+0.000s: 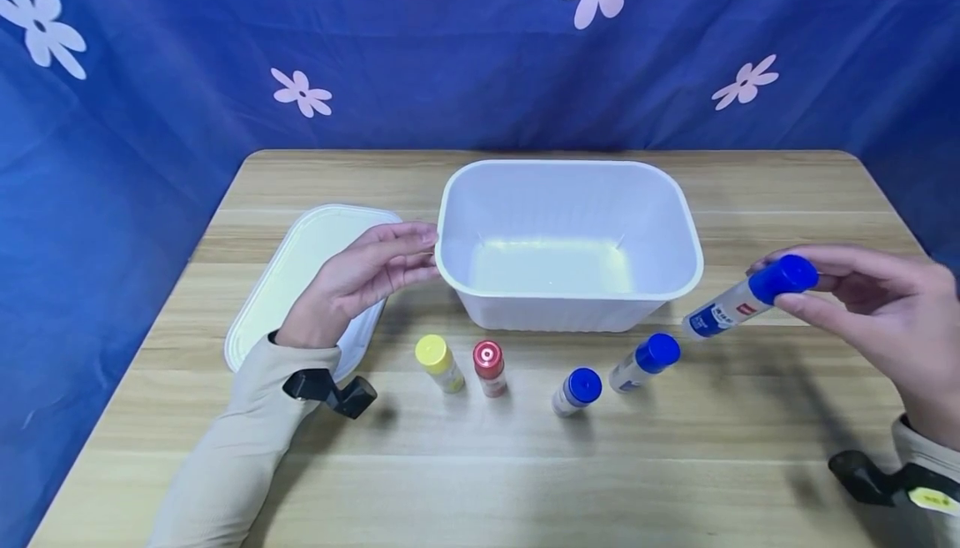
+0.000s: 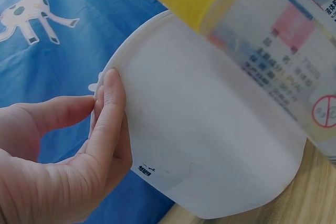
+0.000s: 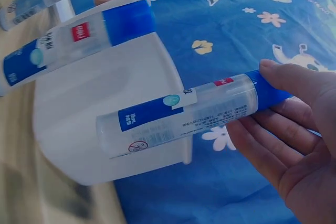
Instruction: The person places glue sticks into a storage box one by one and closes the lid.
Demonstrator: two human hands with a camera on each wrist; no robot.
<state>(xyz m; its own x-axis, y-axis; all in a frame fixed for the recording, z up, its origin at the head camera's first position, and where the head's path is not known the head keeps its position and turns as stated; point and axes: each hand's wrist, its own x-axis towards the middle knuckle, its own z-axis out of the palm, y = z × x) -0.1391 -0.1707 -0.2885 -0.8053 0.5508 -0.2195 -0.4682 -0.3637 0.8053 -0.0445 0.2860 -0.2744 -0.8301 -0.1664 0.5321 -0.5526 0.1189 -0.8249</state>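
Wears 1 beige left sleeve (image 1: 232, 439), lightly creased and reaching the wrist, and 1 similar right sleeve (image 1: 918, 449), mostly out of view. Carries 1 black, angular left wrist device (image 1: 354, 399) and 1 black right wrist device (image 1: 862, 477) with 1 yellow label (image 1: 933, 500). Has a bare left hand (image 1: 371, 271) and right hand (image 1: 896, 306).

The head view is fairly bright, with soft shadows on the wooden table (image 1: 465, 498) and yellowish glints across the floor of the white plastic tub (image 1: 555, 313). Both wrist views look dimmer and hazy; near the left lens, the yellow-capped glue bottle (image 2: 262, 51) blurs.
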